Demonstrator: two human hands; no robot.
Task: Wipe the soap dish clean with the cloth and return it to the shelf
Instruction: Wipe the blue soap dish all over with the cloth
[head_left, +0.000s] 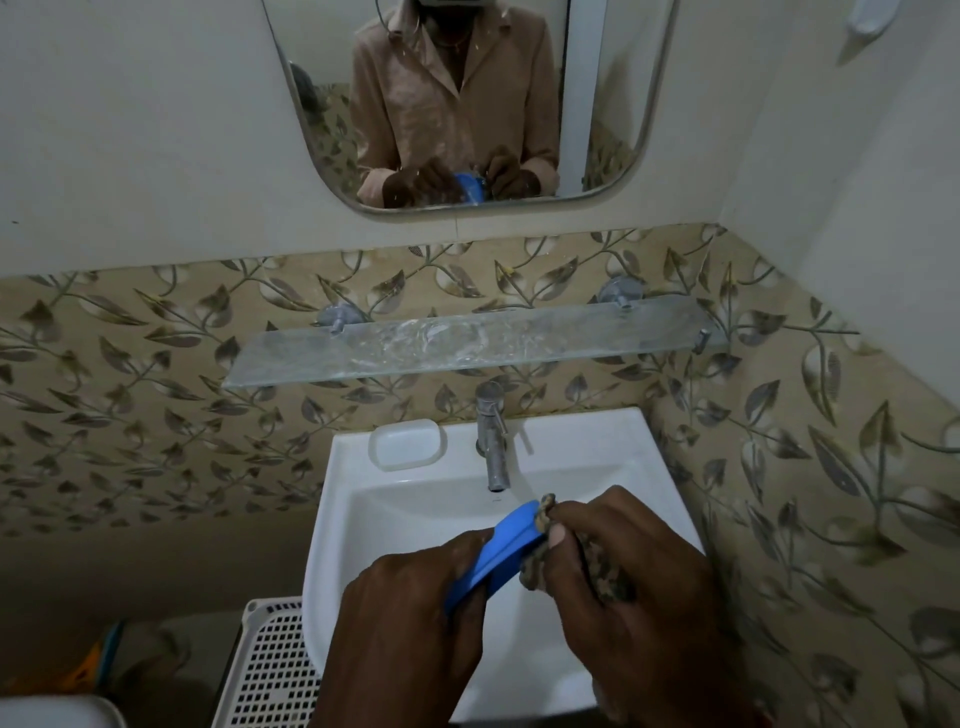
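Note:
My left hand (410, 618) grips a blue plastic soap dish (498, 551) by its lower end, tilted on edge above the sink. A brownish patterned cloth (540, 564) is bunched in my right hand (634, 597) and pressed against the dish's upper right rim. Most of the cloth is hidden under my fingers. The glass shelf (467, 348) on the wall above the tap holds nothing and shows streaky marks.
A white sink (415, 499) sits below my hands, with a steel tap (492, 436) and a moulded soap recess (408, 444) at its back. A mirror (467, 104) hangs above the shelf. A white perforated basket (270, 670) stands at lower left.

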